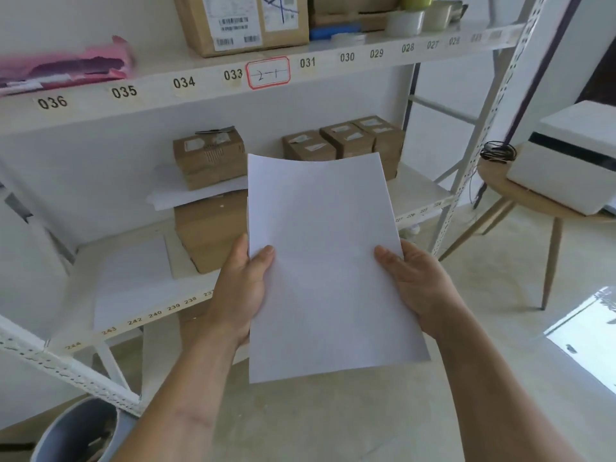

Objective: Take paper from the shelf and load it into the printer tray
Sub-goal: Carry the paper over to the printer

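A thin stack of white paper hangs in the air in front of the shelf, held upright and slightly curved at its top. My left hand grips its left edge with the thumb on the front. My right hand grips the right edge the same way. The white shelf with numbered labels stands behind the paper. More white sheets lie on its lower board at the left. The white printer sits on a round wooden table at the far right; its tray is not visible.
Brown cardboard boxes stand on the lower shelf boards, behind and left of the paper. A black cable coil hangs on the shelf post beside the printer. A grey bin is at the bottom left. The table's legs spread over the pale floor.
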